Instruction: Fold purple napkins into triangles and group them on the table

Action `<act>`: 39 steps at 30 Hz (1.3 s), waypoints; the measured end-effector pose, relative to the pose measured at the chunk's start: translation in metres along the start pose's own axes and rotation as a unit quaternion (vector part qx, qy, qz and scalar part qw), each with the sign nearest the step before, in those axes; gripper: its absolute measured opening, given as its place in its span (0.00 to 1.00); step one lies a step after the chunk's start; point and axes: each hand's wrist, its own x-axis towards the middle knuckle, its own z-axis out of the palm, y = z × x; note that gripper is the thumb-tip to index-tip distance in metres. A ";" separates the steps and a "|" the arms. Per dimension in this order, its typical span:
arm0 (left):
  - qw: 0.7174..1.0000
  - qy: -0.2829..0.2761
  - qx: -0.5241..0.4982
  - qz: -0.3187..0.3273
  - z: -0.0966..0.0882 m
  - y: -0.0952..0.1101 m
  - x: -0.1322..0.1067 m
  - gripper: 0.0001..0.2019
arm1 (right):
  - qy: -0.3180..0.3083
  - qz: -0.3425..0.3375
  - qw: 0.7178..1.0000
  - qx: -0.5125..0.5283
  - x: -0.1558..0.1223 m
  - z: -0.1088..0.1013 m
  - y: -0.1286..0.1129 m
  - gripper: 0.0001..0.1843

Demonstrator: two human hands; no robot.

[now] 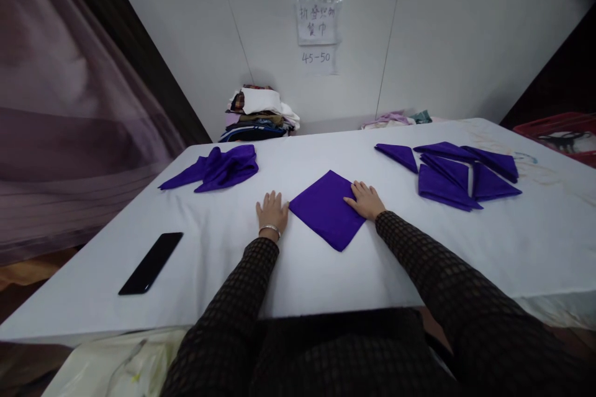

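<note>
A purple cloth napkin (328, 211) lies folded into a flat square on the white-covered table (307, 285), one corner pointing toward me. My right hand (365, 200) rests on its right corner with the fingers spread. Just off the napkin's left corner, my left hand (272, 214) lies flat on the tablecloth, fingers apart, a bracelet (270, 229) at its wrist. Neither hand grips anything.
At the back left are crumpled purple napkins (223, 169); several folded ones (442, 183) lie at the right. A black phone (151, 263) is near the left edge. Behind the table stand a clothes pile (258, 115) and a red basket (559, 130).
</note>
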 end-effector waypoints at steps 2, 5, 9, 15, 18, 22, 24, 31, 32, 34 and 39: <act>0.994 -0.007 0.000 0.112 0.000 0.007 -0.011 0.28 | -0.003 0.002 1.000 -0.002 0.000 0.000 0.000 0.39; 0.975 -0.065 -0.018 0.212 0.001 0.017 -0.022 0.29 | -0.001 0.002 1.000 -0.007 0.000 0.000 0.000 0.39; 0.987 -0.082 -0.040 0.135 0.001 0.018 -0.024 0.32 | -0.006 0.001 1.000 -0.010 -0.001 -0.002 0.001 0.38; 0.998 -0.040 -0.057 -0.005 -0.003 0.009 -0.021 0.27 | -0.009 0.002 1.000 -0.014 0.000 -0.001 0.001 0.38; 0.996 -0.002 -0.085 0.008 -0.003 0.010 -0.019 0.24 | -0.003 -0.001 1.000 -0.017 0.000 0.000 0.001 0.38; 0.990 0.036 -0.117 0.069 -0.002 0.018 -0.010 0.22 | -0.003 0.003 1.000 -0.016 0.000 0.000 0.001 0.38; 0.989 0.038 -0.126 0.071 0.000 0.022 -0.004 0.21 | -0.005 0.003 1.000 -0.014 0.000 0.000 0.001 0.38; 0.975 0.040 -0.216 -0.018 0.005 0.023 0.014 0.21 | -0.005 0.001 1.000 -0.008 0.000 0.000 0.002 0.38; 0.972 0.038 -0.232 -0.027 0.006 0.022 0.015 0.20 | -0.008 0.001 1.000 -0.007 0.000 0.000 0.003 0.38; 0.966 0.034 -0.253 -0.038 0.008 0.019 0.017 0.18 | -0.008 0.001 1.000 -0.006 0.000 0.000 0.002 0.38; 0.957 0.036 -0.284 -0.052 0.012 0.015 0.017 0.16 | -0.008 -0.005 1.000 0.004 0.000 -0.001 0.002 0.37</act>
